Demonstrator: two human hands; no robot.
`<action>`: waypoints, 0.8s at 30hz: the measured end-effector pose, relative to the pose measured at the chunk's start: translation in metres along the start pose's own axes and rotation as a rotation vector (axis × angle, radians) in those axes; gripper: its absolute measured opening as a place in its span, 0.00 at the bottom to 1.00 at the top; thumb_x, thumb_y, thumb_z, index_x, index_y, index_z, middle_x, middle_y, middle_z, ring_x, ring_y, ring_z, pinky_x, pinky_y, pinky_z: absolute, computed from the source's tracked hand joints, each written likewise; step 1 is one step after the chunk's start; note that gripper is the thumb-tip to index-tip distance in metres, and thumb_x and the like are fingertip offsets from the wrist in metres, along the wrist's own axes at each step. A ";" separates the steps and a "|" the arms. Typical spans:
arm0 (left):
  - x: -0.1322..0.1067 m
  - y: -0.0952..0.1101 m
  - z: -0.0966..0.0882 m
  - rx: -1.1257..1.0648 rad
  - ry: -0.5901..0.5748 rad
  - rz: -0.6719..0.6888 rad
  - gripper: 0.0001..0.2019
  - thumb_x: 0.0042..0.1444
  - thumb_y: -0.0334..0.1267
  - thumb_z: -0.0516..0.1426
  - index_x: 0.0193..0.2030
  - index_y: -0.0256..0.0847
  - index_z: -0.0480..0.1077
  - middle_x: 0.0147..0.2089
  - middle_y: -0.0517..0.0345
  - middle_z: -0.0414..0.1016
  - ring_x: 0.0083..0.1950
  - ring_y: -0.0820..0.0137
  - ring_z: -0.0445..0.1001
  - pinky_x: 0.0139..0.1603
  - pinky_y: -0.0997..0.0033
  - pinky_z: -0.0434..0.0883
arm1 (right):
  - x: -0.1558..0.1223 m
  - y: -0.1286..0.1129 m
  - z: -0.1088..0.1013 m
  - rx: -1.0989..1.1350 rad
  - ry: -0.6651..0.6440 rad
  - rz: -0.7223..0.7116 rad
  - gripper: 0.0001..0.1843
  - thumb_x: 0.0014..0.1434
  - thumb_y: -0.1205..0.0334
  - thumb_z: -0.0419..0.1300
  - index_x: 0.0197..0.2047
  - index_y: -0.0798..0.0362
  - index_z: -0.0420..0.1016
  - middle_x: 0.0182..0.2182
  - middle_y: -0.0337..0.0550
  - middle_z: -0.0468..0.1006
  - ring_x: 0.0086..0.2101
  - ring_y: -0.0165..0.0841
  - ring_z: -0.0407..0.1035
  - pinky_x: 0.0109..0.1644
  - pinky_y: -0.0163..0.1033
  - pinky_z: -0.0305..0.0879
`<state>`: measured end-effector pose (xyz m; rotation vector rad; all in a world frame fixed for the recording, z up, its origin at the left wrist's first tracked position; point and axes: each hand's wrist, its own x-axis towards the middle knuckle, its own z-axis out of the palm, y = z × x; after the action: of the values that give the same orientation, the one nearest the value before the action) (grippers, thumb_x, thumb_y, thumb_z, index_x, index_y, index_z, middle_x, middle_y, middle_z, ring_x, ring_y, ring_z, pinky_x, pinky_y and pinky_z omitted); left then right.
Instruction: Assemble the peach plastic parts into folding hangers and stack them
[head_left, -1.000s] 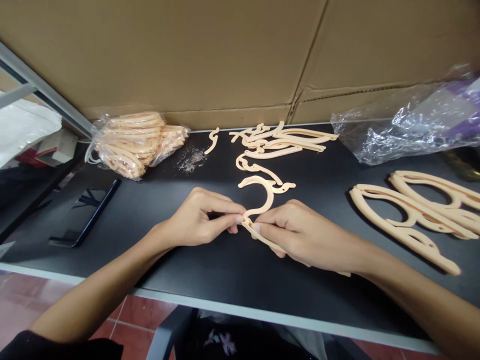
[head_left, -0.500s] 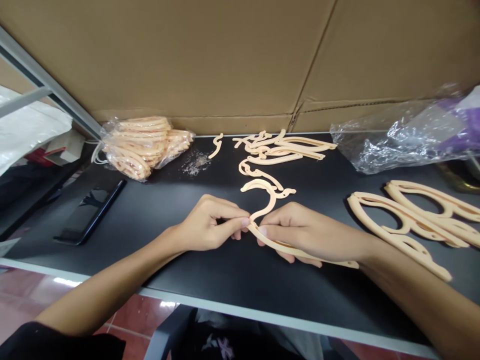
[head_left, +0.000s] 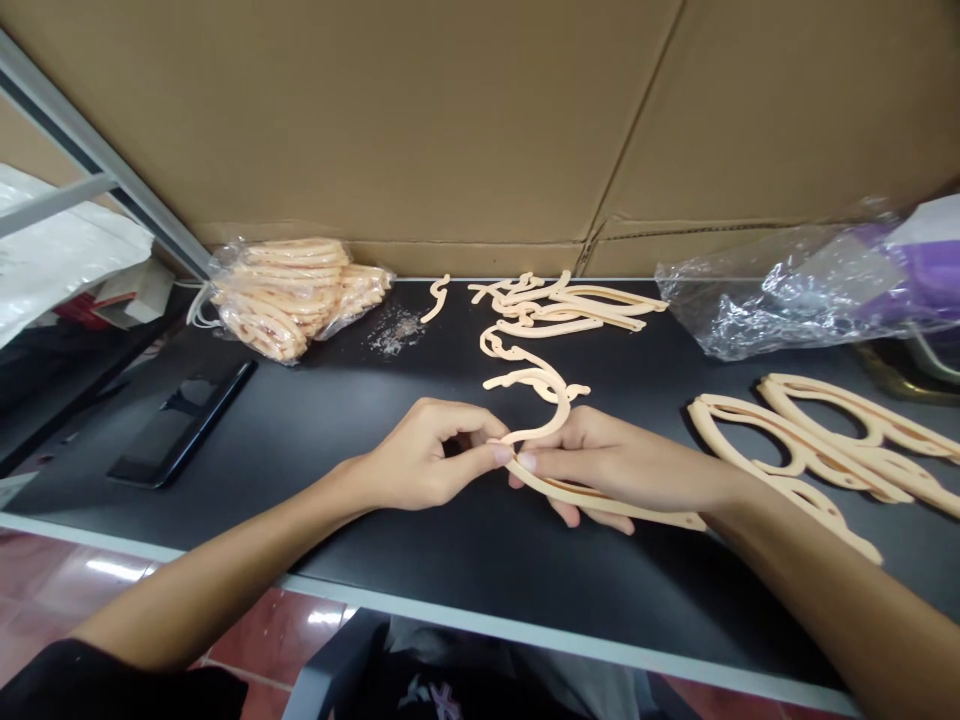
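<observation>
A cream plastic folding hanger point(head_left: 541, 487) is held between both hands above the dark tabletop. My left hand point(head_left: 442, 456) pinches the joint where its curved hook meets the arm. Thumb on top and fingers underneath, my right hand point(head_left: 619, 468) grips the arm, which runs to the lower right below the palm. The hook curves up and back to the left, near loose hanger pieces point(head_left: 559, 325) piled behind the hands. To the right lie folded hangers point(head_left: 802, 480), beside my right forearm.
At the back left is a clear bag of cream hanger parts point(head_left: 285, 285). A dark phone point(head_left: 184, 420) lies at the left, and small crumbs point(head_left: 396, 332) and one loose piece point(head_left: 437, 297) sit near the cardboard wall point(head_left: 375, 120). Crumpled clear plastic point(head_left: 757, 300) occupies the back right.
The hook has swung to the right and leans over more toward my right hand. Both hands keep their hold on the hanger. The view has shifted slightly.
</observation>
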<state>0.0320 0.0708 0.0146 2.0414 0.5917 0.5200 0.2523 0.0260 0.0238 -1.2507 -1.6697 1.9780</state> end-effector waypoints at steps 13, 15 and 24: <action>0.009 -0.012 -0.014 -0.125 0.393 -0.130 0.11 0.56 0.41 0.63 0.31 0.34 0.81 0.23 0.57 0.76 0.24 0.75 0.70 0.27 0.77 0.68 | -0.008 0.000 -0.020 -0.152 0.517 -0.170 0.18 0.54 0.50 0.67 0.40 0.57 0.84 0.25 0.42 0.78 0.23 0.28 0.67 0.27 0.35 0.64; 0.010 -0.014 -0.015 -0.156 0.321 -0.167 0.11 0.55 0.41 0.63 0.33 0.34 0.81 0.22 0.57 0.76 0.24 0.75 0.70 0.26 0.77 0.67 | -0.010 0.000 -0.020 -0.206 0.497 -0.170 0.17 0.56 0.50 0.66 0.39 0.56 0.85 0.27 0.43 0.79 0.27 0.30 0.69 0.32 0.37 0.66; 0.010 -0.018 -0.012 -0.178 0.373 -0.160 0.14 0.54 0.41 0.65 0.43 0.34 0.76 0.36 0.53 0.77 0.34 0.74 0.71 0.36 0.73 0.71 | -0.012 0.002 -0.020 -0.381 0.386 -0.158 0.17 0.59 0.51 0.61 0.38 0.55 0.84 0.30 0.43 0.79 0.32 0.34 0.69 0.36 0.40 0.63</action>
<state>0.0296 0.0932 0.0058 1.7222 0.8891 0.8345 0.2747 0.0310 0.0280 -1.4583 -1.9175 1.2631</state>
